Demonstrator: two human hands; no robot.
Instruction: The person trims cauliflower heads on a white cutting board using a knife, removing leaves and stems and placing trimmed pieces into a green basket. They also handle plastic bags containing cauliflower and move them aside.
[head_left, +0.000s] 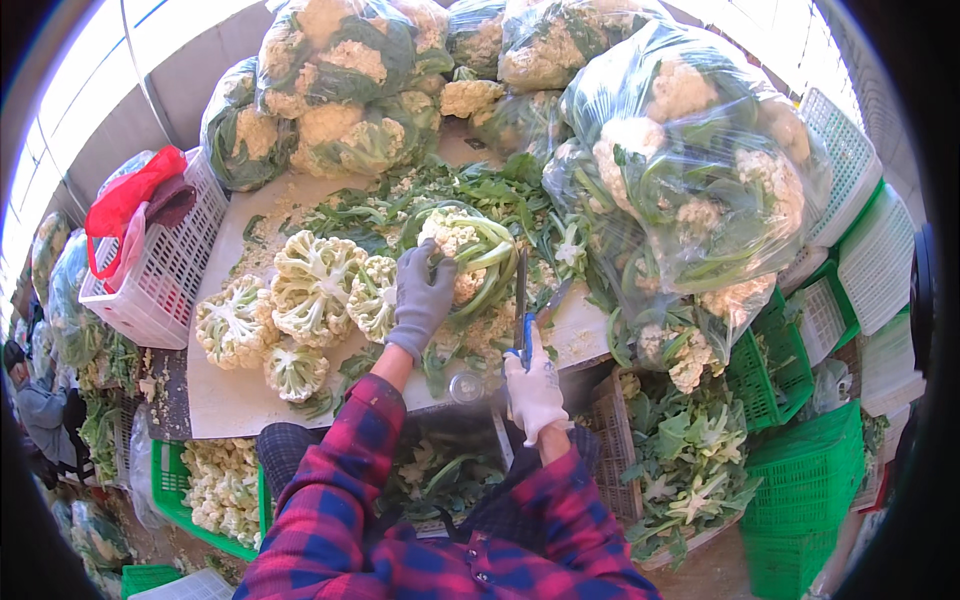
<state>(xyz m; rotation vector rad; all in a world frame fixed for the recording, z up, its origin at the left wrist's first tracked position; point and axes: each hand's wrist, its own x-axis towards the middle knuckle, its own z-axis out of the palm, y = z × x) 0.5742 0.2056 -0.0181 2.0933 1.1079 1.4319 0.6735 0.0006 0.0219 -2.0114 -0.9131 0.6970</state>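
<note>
A grey glove covers my left hand (421, 304), whose fingers grip the near left side of a leafy cauliflower head (484, 251). That head lies tilted on the table, its green leaves curling around the right side. In a white glove, my right hand (535, 394) holds a knife (522, 292) by its blue handle. The long narrow blade points away from me, close along the head's right edge; whether they touch, I cannot tell. Several leafless cauliflower heads (319, 281) rest left of my left hand. Another metal blade (556, 298) lies just right of the knife.
Cut leaves (480, 184) and crumbs cover the table (217, 397) behind the head. Plastic bags of cauliflower (690, 157) crowd the back and right. A white crate (169, 277) stands left, a green crate of florets (169, 472) below it. Trimmed leaves (686, 465) fill a container at right.
</note>
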